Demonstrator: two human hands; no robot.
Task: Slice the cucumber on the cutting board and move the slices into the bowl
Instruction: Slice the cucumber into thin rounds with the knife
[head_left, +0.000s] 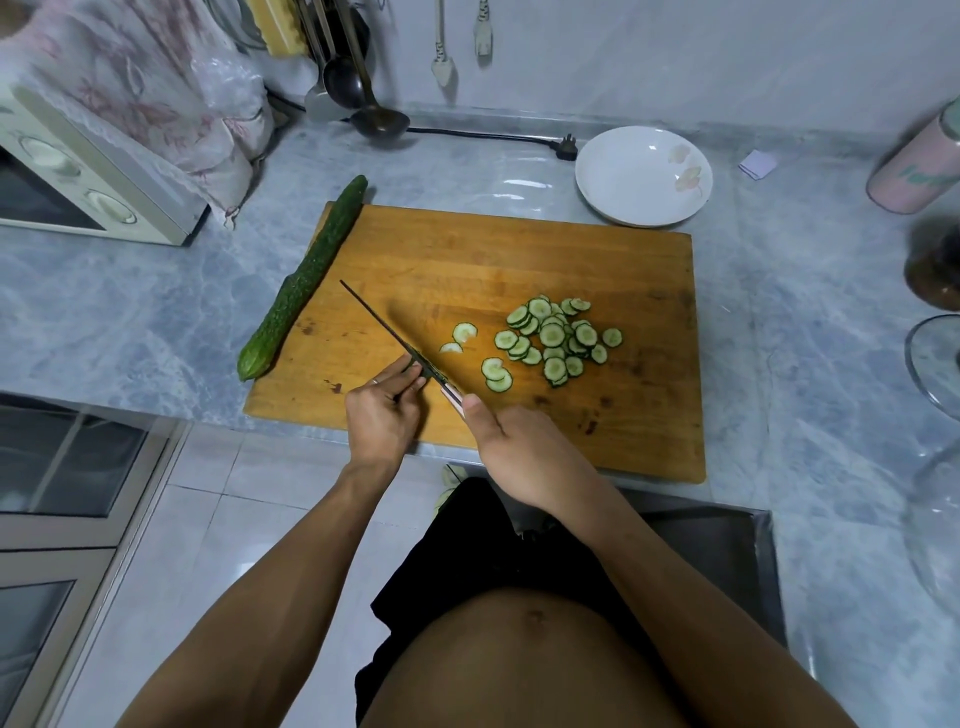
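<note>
My right hand grips knife handle, left hand fingers pinch blade near heel. Slices heaped just right of blade — bowl beyond board's far right corner, nearer right hand. Whole cucumber along left edge, long axis pointing away.

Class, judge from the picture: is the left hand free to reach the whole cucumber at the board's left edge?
Probably yes. The left hand only touches the knife blade near the handle, and bare cutting board lies between it and the whole cucumber.

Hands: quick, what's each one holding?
Left hand: pinching the last bit of cucumber against the knife.
Right hand: gripping the knife's handle.
</note>
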